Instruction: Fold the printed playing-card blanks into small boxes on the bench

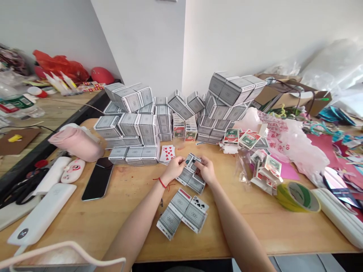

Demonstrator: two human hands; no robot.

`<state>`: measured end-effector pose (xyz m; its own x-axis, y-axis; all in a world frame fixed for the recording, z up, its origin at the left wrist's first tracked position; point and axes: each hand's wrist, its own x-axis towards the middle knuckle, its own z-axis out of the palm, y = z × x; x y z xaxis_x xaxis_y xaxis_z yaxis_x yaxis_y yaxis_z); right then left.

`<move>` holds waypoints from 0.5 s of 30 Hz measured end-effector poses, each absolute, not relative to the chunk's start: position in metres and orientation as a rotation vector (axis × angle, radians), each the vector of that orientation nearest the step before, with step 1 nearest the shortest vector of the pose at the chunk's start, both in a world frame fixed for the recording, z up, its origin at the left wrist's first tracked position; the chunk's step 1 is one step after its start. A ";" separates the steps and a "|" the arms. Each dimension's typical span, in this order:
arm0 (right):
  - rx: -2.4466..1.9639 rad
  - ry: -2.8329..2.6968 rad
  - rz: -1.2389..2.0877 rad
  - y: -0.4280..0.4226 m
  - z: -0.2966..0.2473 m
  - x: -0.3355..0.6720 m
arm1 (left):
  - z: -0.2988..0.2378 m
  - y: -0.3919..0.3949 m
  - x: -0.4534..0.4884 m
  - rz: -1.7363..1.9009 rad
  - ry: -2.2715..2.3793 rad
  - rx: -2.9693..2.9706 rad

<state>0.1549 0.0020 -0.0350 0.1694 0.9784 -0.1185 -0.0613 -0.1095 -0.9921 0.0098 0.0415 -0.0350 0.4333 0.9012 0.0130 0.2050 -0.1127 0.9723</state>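
Observation:
Both of my hands pinch a folded piece made of grey-backed playing cards [190,174] over the middle of the table. My left hand [175,169] grips its upper left edge, with a red string round the wrist. My right hand [207,170] is closed on its right side, the thumb on top. Nearer me lies a second joined group of playing cards [172,215], with a ten of spades [199,204] face up in it. Beyond my left hand rests a face-up stack with a hearts card [168,153] on top.
Blocks built from folded cards stand at the back left [133,130] and back right [227,100]. Card boxes [265,170] and a yellow tape roll [297,196] lie right. A black phone [98,179], pink pouch [76,142] and white power bank [42,213] lie left.

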 end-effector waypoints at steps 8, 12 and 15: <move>-1.288 -1.282 1.034 0.001 -0.029 0.158 | -0.035 0.037 0.016 0.726 1.096 1.774; -1.377 -1.242 0.917 0.005 -0.031 0.155 | -0.036 0.038 0.015 0.726 1.029 1.776; -1.421 -1.192 0.868 0.006 -0.035 0.154 | -0.036 0.037 0.012 0.728 0.954 1.770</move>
